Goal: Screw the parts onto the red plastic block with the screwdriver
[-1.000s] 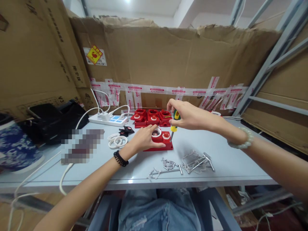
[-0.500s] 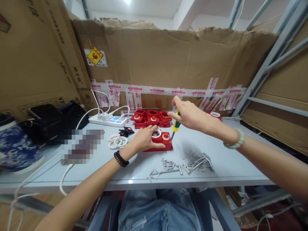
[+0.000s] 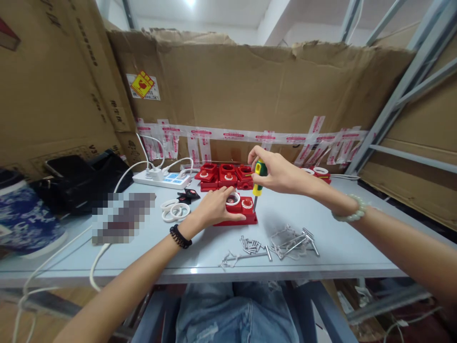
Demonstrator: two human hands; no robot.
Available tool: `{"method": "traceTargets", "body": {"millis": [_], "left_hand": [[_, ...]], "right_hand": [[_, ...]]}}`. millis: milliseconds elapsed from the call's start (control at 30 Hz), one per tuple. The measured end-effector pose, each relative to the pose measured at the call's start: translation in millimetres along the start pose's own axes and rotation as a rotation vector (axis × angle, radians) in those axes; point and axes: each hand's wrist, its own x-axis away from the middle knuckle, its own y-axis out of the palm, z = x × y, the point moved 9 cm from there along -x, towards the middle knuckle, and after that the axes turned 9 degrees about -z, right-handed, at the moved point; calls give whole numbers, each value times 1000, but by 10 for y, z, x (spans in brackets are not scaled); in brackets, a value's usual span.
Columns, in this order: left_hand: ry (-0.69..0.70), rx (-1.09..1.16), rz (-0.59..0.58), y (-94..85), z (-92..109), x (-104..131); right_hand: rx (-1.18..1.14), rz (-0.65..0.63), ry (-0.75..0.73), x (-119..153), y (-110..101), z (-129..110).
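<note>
The left hand (image 3: 214, 206) lies flat over the near-left part of a red block (image 3: 240, 212) on the counter (image 3: 335, 247), fingers spread and pressing down, probably to keep it from turning. The right hand (image 3: 276, 172) grips the green-and-yellow handle of a screwdriver (image 3: 257, 178), fingers clenched round it, shaft upright so its tip meets the block's right edge, just right of the left fingertips. Loose screws (image 3: 271, 245) lie nearer the body, below both hands; more red blocks (image 3: 224, 175) sit just behind them.
</note>
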Motion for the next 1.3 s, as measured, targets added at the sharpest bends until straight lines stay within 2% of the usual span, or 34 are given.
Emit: {"method": "traceTargets", "body": {"millis": [133,267,433,633,700,733,800,867,967,1100,1300], "left_hand": [[0,-6,7,5,-13,-4],[8,1,20,7,-22,-6],[11,16,15,-9,-6,1],[8,2,14,-16,9,3],[8,-3,17,-22,14,7],[8,-3,17,-24,15,10],[7,0,11,-22,13,12],[5,8,8,-15,4,12],[2,22,4,4,-14,5],[-4,20,3,20,-27,-2],[-5,5,8,20,-22,-2]], "right_hand": [[-56,-24,28,16,7,15],[-26,63,33,12,13,26],[-132,120,28,-4,25,87],[-139,307,-50,91,-322,-19],[-88,337,-36,111,-351,-14],[-71,305,-11,99,-295,19],[-46,144,65,48,-39,143],[-4,-203,162,19,443,313],[57,-425,245,62,878,497],[86,-498,255,81,1082,543],[211,-512,202,62,1079,425]]}}
